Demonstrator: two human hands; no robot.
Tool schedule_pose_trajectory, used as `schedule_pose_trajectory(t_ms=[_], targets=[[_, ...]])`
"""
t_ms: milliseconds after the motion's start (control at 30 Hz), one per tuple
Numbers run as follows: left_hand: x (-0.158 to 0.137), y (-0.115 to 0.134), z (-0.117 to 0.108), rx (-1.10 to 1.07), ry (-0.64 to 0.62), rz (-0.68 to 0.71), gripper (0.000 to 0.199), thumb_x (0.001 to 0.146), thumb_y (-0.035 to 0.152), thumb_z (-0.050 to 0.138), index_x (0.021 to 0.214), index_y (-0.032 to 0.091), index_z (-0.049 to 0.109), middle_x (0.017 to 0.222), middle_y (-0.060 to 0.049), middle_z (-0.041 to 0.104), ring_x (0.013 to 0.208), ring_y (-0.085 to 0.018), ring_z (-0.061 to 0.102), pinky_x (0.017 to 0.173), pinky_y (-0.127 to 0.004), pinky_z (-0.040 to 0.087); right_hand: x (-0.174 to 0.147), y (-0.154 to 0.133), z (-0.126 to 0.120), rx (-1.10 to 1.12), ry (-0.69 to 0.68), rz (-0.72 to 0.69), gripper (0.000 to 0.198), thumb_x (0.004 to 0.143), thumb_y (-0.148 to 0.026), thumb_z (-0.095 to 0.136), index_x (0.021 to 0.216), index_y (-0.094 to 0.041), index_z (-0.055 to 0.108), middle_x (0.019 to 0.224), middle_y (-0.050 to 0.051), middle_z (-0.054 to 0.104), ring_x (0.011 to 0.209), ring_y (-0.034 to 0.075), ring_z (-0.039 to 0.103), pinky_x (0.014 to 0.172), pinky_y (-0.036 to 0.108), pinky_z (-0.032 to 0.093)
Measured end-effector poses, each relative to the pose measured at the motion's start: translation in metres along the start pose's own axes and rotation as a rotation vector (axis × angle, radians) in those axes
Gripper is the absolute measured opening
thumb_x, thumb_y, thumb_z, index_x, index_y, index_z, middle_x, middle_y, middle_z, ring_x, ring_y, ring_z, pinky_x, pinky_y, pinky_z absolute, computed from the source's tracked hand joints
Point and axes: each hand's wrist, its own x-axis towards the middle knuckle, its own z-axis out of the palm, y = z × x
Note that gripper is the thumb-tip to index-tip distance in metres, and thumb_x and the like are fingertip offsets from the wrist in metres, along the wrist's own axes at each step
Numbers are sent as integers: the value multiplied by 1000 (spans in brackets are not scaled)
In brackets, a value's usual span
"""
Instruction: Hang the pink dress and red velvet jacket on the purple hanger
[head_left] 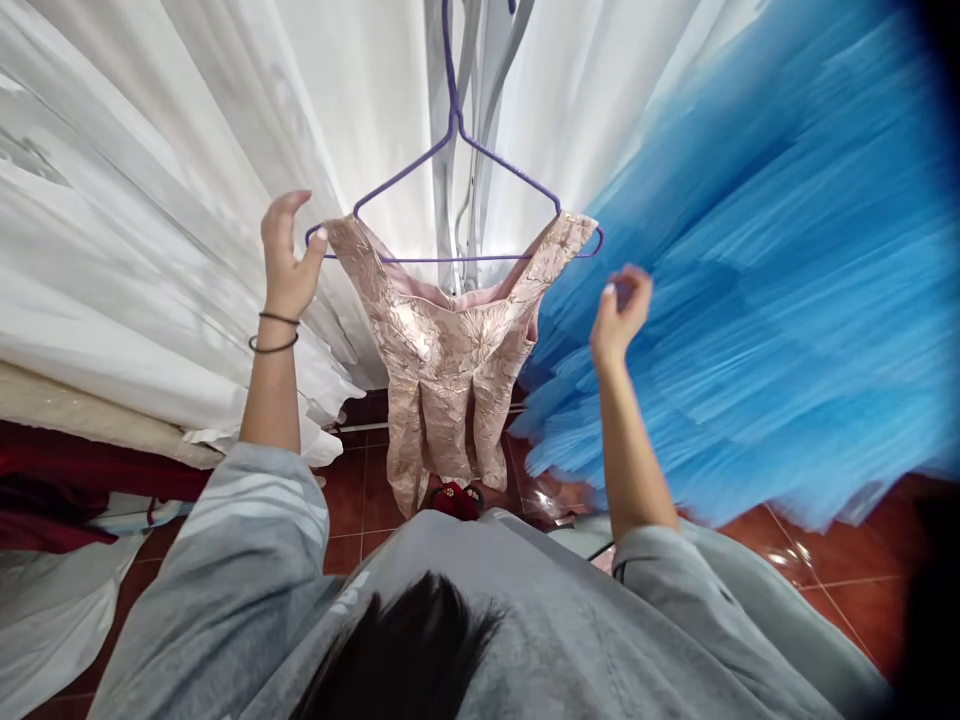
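Observation:
A pink dress with a shiny gold floral pattern (450,345) hangs in front of me by its wide shoulder straps on a purple hanger (409,182). My left hand (287,258) is at the hanger's left end, fingers and thumb spread. Its thumb tip is beside the left strap; whether it touches is unclear. To the right of the dress, below the hanger's right end, is my right hand (622,312). Its fingers are loosely bent, with a gap to the thumb, and nothing shows in them. This hand is apart from the dress.
White gowns (172,150) hang on the left and behind the hanger. A full blue tulle skirt (787,280) fills the right side. Grey vertical strips (442,160) hang at the centre. Dark red cloth (90,470) lies low at the left, above a red tiled floor (345,500).

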Motion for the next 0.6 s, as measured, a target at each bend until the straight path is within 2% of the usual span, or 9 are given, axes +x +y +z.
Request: schedule_pose_trajectory(t_ms=[67, 167, 233, 300, 367, 467, 533, 600], targets=[[16, 7, 9, 39, -114, -26, 38, 85, 21, 77, 118, 10, 60, 121, -5, 64, 123, -12, 53, 119, -37, 32, 46, -6, 0, 12, 13, -121, 50, 101, -48, 40, 141, -19, 44, 137, 14, 52, 125, 22, 49, 101, 39, 46], [23, 0, 21, 110, -172, -63, 31, 87, 29, 75, 108, 7, 65, 91, -1, 68, 92, -10, 61, 104, -33, 45, 93, -17, 7, 0, -226, -258, 47, 95, -58, 53, 121, -20, 60, 118, 9, 64, 113, 20, 54, 90, 33, 49], [20, -10, 22, 134, -140, -43, 31, 88, 35, 74, 100, 7, 69, 73, 3, 64, 72, -8, 55, 88, -28, 50, 106, -20, 11, -25, -358, -265, 46, 91, -63, 56, 98, -18, 66, 94, 5, 66, 101, 20, 58, 85, 32, 50], [15, -16, 18, 100, -116, -20, 36, 87, 44, 73, 92, 8, 70, 65, 6, 59, 62, -6, 48, 71, -24, 50, 107, -16, 10, -17, -395, -251, 49, 89, -65, 59, 80, -17, 63, 75, 2, 60, 87, 19, 59, 81, 32, 51], [7, -17, 9, 32, -120, -29, 44, 85, 54, 71, 88, 11, 71, 64, 6, 58, 61, -6, 47, 63, -23, 48, 103, -8, 5, 16, -377, -223, 53, 87, -67, 60, 71, -17, 59, 67, 0, 54, 76, 16, 58, 75, 30, 51], [-9, -15, -5, -84, -125, -144, 53, 79, 62, 72, 90, 11, 69, 67, 6, 58, 65, -5, 51, 73, -26, 54, 93, 13, -6, 99, -342, -132, 58, 85, -72, 58, 70, -16, 58, 65, -1, 52, 65, 12, 56, 64, 25, 50], [-23, -18, -11, -197, -86, -249, 56, 78, 61, 74, 93, 7, 66, 67, 6, 58, 72, -8, 56, 85, -36, 57, 81, 33, -9, 178, -312, -45, 61, 83, -75, 56, 72, -15, 59, 65, -1, 53, 61, 10, 56, 59, 23, 49], [-41, -26, -10, -328, -27, -339, 55, 77, 58, 77, 89, 7, 64, 65, 4, 57, 77, -12, 61, 88, -43, 57, 60, 58, -6, 267, -274, 61, 63, 80, -77, 58, 72, -15, 60, 64, -1, 53, 58, 10, 56, 56, 23, 48]])
